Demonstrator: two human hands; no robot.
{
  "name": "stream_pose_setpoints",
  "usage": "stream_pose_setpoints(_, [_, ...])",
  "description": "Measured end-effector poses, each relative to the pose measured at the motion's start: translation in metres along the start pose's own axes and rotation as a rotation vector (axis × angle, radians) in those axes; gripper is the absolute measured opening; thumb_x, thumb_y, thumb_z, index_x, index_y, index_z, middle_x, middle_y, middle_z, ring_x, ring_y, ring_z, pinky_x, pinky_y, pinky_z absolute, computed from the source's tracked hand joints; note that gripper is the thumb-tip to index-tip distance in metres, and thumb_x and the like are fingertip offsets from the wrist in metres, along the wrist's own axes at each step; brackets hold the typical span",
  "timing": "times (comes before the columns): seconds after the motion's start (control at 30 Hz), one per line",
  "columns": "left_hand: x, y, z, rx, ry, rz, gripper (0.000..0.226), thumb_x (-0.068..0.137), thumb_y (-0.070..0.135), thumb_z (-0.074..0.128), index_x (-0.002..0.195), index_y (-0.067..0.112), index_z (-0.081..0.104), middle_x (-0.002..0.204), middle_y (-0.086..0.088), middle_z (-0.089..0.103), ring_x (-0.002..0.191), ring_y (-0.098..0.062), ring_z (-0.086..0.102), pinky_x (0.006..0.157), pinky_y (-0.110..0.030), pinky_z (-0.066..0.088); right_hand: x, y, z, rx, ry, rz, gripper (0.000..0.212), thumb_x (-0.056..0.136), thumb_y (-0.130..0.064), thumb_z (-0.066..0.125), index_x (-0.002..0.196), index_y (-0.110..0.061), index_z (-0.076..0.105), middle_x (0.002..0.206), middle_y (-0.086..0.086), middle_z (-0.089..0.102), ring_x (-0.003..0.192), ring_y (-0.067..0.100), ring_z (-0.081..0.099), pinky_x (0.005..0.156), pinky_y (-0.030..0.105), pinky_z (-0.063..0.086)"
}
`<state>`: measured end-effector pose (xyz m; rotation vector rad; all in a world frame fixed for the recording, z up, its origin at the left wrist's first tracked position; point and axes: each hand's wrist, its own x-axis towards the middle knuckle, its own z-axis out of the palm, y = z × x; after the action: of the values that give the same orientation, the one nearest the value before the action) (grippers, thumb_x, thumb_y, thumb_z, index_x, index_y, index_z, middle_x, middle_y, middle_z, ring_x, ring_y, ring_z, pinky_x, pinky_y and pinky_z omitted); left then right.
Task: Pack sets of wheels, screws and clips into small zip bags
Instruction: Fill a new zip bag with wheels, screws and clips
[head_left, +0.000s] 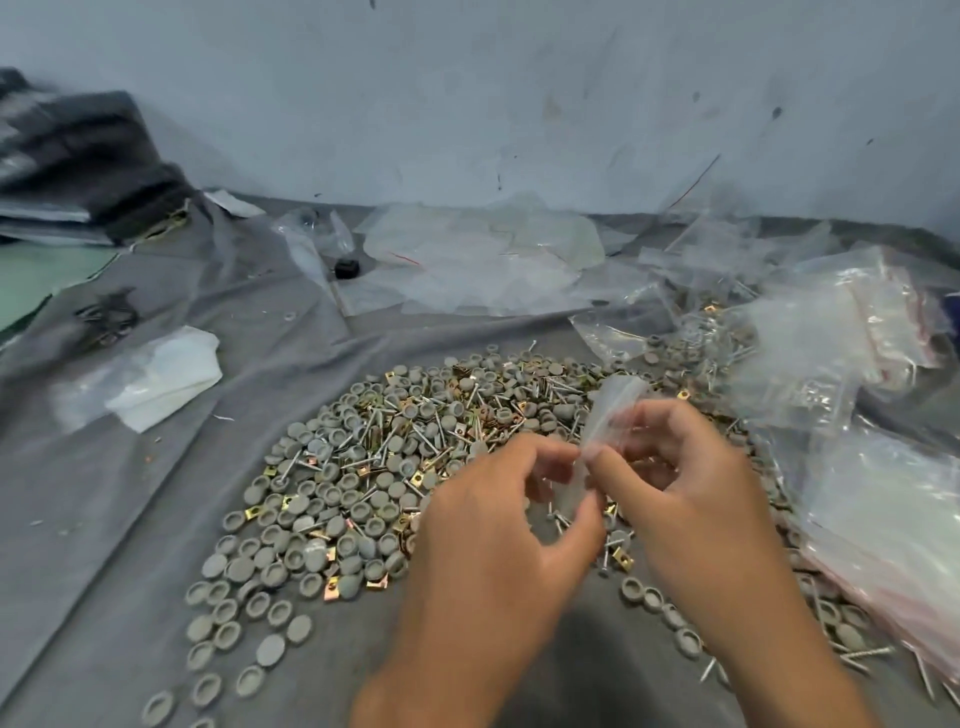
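Both hands raised over the pile of parts (395, 467), pinching one small zip bag (605, 431) between them: left hand (498, 525) with thumb and curled fingers on lower part of bag, right hand (691, 488) with thumb and fingers on upper part. Bag translucent, motion-blurred; contents not discernible. Grey wheels (291, 561), screws (431, 441) and brass-coloured clips (332, 590) heaped on grey cloth (130, 519) at centre, partly hidden under hands. Loose clear bags (483, 260) along far edge, blurred. Bagged stock (883, 493) at right edge, cut off by frame. Dark folded material (78, 161) at far left corner, indistinct.
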<state>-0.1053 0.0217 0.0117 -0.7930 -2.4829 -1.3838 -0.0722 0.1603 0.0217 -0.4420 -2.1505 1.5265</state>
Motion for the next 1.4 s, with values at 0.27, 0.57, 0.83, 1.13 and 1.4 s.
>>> stream_pose_setpoints(0.27, [-0.001,-0.006,-0.009,0.053,0.153,-0.113,0.012,0.094,0.036,0.064,0.083,0.035,0.061,0.075,0.022,0.066,0.075,0.002,0.064,0.064,-0.026,0.049,-0.007,0.007,0.016,-0.094,-0.002,-0.002,0.012,0.076,-0.024,0.070,0.080,-0.029,0.059,0.064,-0.017,0.064,0.054,0.002,0.057,0.053,0.013,0.041])
stream_pose_setpoints(0.57, [-0.007,-0.008,-0.020,0.275,0.325,0.051,0.025,0.084,0.003,0.061,0.086,0.027,0.065,0.096,0.014,0.068,0.091,-0.015,0.066,0.078,-0.046,0.053,-0.015,0.012,0.027,-0.052,-0.161,0.096,0.014,0.081,-0.030,0.066,0.086,-0.029,0.053,0.058,-0.005,0.063,0.048,0.005,0.052,0.050,0.018,0.038])
stream_pose_setpoints(0.83, [-0.010,-0.019,-0.023,0.337,0.211,0.046,0.035,0.086,0.000,0.055,0.109,0.017,0.075,0.109,0.005,0.070,0.099,-0.022,0.065,0.085,-0.049,0.053,-0.012,0.006,0.020,0.201,-0.378,0.177,0.033,0.083,-0.036,0.076,0.109,-0.030,0.055,0.072,-0.005,0.070,0.074,0.017,0.063,0.068,0.035,0.047])
stream_pose_setpoints(1.13, [-0.007,-0.022,-0.032,0.272,0.269,0.041,0.032,0.091,0.003,0.063,0.118,0.018,0.074,0.108,0.005,0.072,0.096,-0.013,0.068,0.088,-0.029,0.052,-0.003,0.029,0.039,-0.157,-0.332,0.055,0.011,0.093,-0.033,0.068,0.098,-0.036,0.059,0.082,-0.012,0.072,0.064,-0.001,0.061,0.056,0.016,0.048])
stream_pose_setpoints(1.4, [-0.001,-0.026,-0.033,0.227,0.301,0.049,0.041,0.087,-0.008,0.047,0.094,0.018,0.078,0.111,-0.001,0.060,0.092,-0.011,0.058,0.087,-0.003,0.036,0.003,0.053,0.069,-0.752,-0.276,-0.125,0.024,0.101,-0.042,0.056,0.124,-0.034,0.058,0.119,-0.011,0.055,0.113,0.012,0.045,0.082,0.027,0.040])
